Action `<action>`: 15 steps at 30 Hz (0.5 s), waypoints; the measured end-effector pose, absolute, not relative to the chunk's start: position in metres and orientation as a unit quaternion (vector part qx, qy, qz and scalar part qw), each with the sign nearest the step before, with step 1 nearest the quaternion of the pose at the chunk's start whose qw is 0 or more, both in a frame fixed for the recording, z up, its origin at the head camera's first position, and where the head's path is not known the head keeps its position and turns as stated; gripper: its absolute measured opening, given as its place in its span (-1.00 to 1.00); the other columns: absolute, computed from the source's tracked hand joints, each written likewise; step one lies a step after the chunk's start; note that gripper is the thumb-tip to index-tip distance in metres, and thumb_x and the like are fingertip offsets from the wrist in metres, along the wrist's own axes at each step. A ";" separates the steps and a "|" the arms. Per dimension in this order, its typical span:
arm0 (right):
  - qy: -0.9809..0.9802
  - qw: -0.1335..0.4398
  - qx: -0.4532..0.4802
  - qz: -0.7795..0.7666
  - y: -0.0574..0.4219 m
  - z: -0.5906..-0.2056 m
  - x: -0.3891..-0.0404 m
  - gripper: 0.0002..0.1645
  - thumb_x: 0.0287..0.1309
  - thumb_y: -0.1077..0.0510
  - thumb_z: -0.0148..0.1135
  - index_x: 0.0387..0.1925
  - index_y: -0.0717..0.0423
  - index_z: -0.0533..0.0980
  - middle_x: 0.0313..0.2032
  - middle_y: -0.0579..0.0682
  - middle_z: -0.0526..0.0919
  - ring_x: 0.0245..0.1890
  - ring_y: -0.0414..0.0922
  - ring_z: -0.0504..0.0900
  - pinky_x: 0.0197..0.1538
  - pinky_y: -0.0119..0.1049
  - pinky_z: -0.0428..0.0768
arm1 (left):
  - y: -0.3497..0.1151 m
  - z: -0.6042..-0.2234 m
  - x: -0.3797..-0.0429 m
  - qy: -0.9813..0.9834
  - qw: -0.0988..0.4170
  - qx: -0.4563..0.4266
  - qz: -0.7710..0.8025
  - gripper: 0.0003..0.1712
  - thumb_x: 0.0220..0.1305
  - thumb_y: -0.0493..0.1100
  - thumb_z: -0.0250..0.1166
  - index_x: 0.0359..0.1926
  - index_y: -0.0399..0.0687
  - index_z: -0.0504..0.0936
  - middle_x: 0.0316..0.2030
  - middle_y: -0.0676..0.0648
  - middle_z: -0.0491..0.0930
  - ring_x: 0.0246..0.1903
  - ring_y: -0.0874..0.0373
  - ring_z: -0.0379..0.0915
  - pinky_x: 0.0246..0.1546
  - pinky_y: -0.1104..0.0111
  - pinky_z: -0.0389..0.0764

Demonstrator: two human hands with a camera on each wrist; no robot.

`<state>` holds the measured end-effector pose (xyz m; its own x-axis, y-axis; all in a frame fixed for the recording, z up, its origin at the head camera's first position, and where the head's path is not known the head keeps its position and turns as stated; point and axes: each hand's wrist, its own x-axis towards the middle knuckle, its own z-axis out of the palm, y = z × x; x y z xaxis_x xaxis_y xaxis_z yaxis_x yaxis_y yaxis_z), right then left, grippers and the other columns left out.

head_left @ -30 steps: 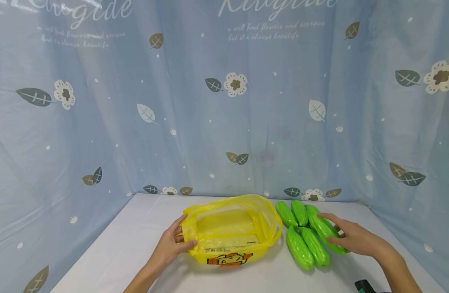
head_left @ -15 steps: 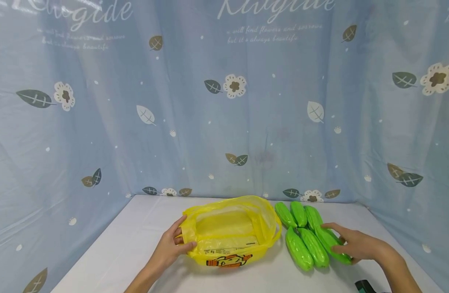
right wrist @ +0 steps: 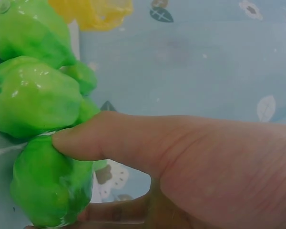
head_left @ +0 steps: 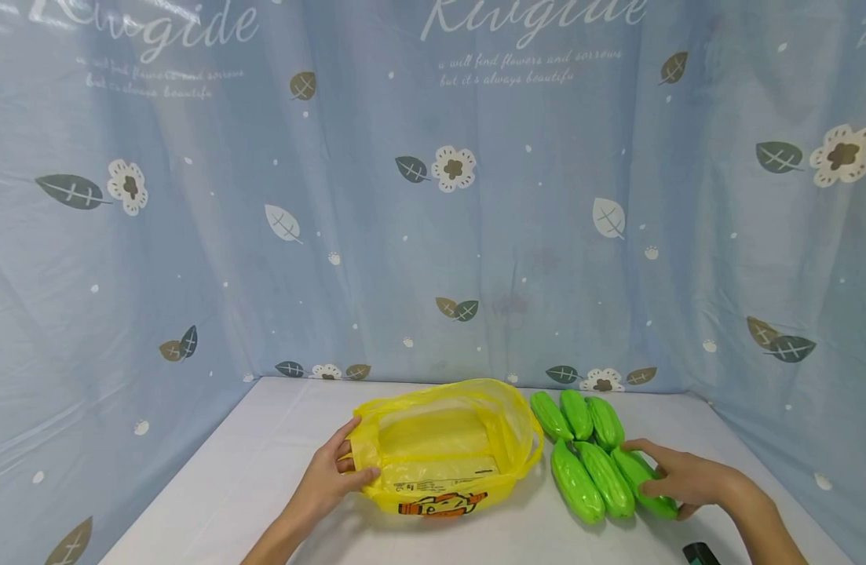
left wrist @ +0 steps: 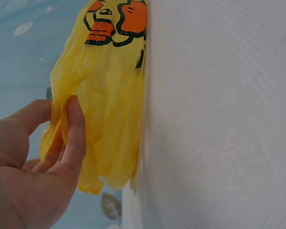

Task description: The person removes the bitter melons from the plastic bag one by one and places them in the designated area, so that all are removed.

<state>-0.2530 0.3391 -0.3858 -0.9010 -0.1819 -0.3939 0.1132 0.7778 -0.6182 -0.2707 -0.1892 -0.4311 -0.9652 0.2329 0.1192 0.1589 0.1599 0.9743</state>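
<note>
My left hand (head_left: 334, 464) holds the left edge of a yellow plastic bag (head_left: 440, 431), thumb outside and fingers inside the rim. The bag lies on its side with its mouth spread, a cartoon printed on its near face. In the left wrist view, the thin film of the bag (left wrist: 102, 90) bunches between thumb and fingers. My right hand (head_left: 687, 475) grips a glossy green gourd (head_left: 633, 471) at the near right of a group. In the right wrist view the thumb presses on this gourd (right wrist: 43, 186), fingers on its far side.
Several more green gourds lie in two rows, among them a back one (head_left: 605, 421) and a near one (head_left: 577, 482), just right of the bag. A black object (head_left: 699, 553) shows at the bottom edge. A blue patterned curtain (head_left: 376, 196) encloses the white table (head_left: 249, 447).
My right hand has shifted the gripped gourd toward me and slightly right, into line with the near row. The back right gourd now shows whole. The left hand and bag stay put.
</note>
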 end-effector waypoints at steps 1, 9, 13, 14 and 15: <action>0.916 0.224 -0.018 -0.333 0.339 -0.387 -0.254 -0.18 0.20 0.16 0.27 0.42 0.15 0.13 0.01 0.44 0.54 -0.08 0.20 0.63 -0.29 0.08 0.73 | -0.189 -0.431 -0.271 0.760 0.030 0.129 0.636 0.09 0.12 -0.28 0.44 0.53 -0.16 -0.04 0.18 -0.47 0.44 -0.12 0.00 0.64 -0.33 0.36 0.73; 0.907 0.234 -0.020 -0.350 0.340 -0.390 -0.256 -0.15 0.23 0.15 0.27 0.44 0.15 0.07 0.03 0.47 0.50 0.01 0.31 0.58 -0.24 0.12 0.72 | -0.189 -0.430 -0.271 0.761 0.030 0.123 0.637 0.08 0.12 -0.28 0.43 0.53 -0.13 -0.02 0.17 -0.45 0.46 -0.14 0.04 0.63 -0.35 0.34 0.73; 0.905 0.233 -0.023 -0.355 0.342 -0.391 -0.257 -0.12 0.24 0.11 0.29 0.45 0.15 0.05 0.03 0.45 0.49 0.04 0.32 0.56 -0.23 0.11 0.72 | -0.189 -0.430 -0.271 0.763 0.029 0.122 0.635 0.08 0.12 -0.27 0.44 0.53 -0.13 -0.02 0.17 -0.44 0.46 -0.13 0.02 0.63 -0.35 0.35 0.73; 0.905 0.233 -0.024 -0.355 0.342 -0.392 -0.257 -0.11 0.24 0.10 0.29 0.45 0.16 0.05 0.03 0.45 0.49 0.04 0.32 0.56 -0.23 0.10 0.72 | -0.189 -0.431 -0.271 0.763 0.028 0.122 0.634 0.08 0.12 -0.27 0.44 0.53 -0.13 -0.02 0.17 -0.45 0.46 -0.13 0.02 0.64 -0.34 0.35 0.73; 0.905 0.233 -0.024 -0.355 0.342 -0.392 -0.257 -0.11 0.24 0.10 0.29 0.45 0.16 0.04 0.02 0.43 0.50 0.04 0.31 0.56 -0.23 0.10 0.72 | -0.189 -0.431 -0.271 0.763 0.028 0.123 0.634 0.08 0.12 -0.27 0.44 0.53 -0.14 -0.02 0.17 -0.45 0.46 -0.12 0.01 0.64 -0.34 0.35 0.73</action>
<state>-0.2574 0.3423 -0.3919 -0.8906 -0.2086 -0.4041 0.1220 0.7465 -0.6541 -0.2711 -0.1893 -0.4309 -0.9684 0.2223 0.1132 0.1523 0.1672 0.9741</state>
